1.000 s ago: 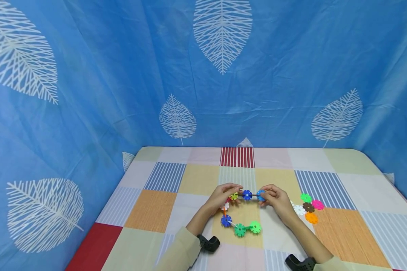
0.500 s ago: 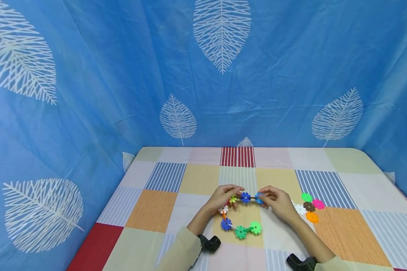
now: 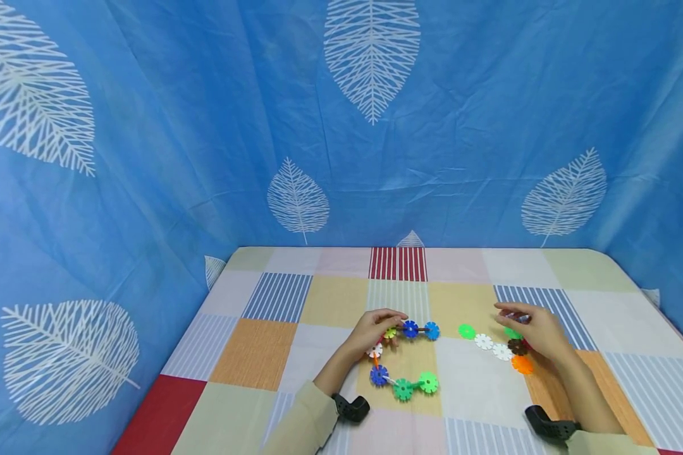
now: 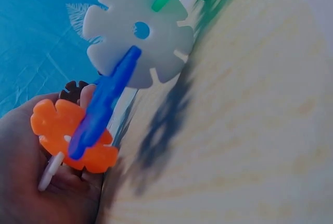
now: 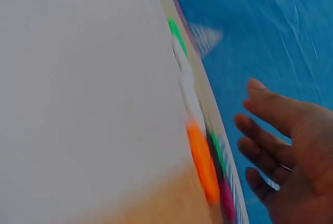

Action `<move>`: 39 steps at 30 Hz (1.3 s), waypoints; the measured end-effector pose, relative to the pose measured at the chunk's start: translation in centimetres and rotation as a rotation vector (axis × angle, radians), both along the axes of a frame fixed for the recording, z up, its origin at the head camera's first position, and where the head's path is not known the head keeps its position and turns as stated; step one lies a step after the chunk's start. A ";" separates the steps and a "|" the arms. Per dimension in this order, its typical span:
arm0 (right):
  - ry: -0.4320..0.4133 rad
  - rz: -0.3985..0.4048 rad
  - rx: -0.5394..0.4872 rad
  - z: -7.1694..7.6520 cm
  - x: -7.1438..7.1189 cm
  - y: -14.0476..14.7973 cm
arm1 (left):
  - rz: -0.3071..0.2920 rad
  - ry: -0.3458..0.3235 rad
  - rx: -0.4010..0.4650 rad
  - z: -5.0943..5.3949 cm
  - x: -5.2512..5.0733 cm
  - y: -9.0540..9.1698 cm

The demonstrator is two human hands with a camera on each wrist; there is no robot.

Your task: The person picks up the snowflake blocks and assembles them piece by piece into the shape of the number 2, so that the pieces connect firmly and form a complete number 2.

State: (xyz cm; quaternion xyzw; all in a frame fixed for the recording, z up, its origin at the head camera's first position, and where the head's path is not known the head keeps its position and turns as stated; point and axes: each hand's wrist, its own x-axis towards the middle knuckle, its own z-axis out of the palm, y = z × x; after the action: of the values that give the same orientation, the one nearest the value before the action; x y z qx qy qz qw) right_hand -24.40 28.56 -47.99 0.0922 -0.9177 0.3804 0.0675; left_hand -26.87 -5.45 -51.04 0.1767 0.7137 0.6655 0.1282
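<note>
Patchwork squares cover the table (image 3: 250,351). Nearest, a chain (image 3: 379,375) of joined plastic discs curves round, its bright green end disc (image 3: 429,382) in front. The left hand (image 3: 370,330) holds the chain by the yellow disc (image 3: 389,332) at its far side. Well to the right, the right hand (image 3: 537,330) hangs by loose discs (image 3: 502,351), fingers parted, carrying nothing. Apparently the step is fetching another disc for joining; that calls for a clean pinch on one flat piece. Behind hangs a blue curtain (image 3: 467,126) printed with white leaves (image 3: 372,57).
</note>
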 end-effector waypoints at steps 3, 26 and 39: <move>-0.106 0.018 0.043 -0.3 0.3 2.1 | 0.002 -0.010 0.012 0.0 0.0 0.0; -0.065 0.195 -0.332 -0.5 -0.7 -2.1 | -0.039 -0.066 0.095 0.3 0.2 -0.1; -0.060 0.327 -0.550 -1.8 -0.6 -7.6 | -0.072 -0.063 0.064 1.1 0.5 -0.4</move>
State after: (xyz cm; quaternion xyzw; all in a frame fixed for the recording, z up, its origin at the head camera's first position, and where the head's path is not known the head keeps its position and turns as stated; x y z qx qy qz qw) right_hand -24.98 20.95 -49.75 0.2055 -0.7550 0.6227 0.0006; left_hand -26.41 -5.83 -49.97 0.1852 0.6810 0.6880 0.1690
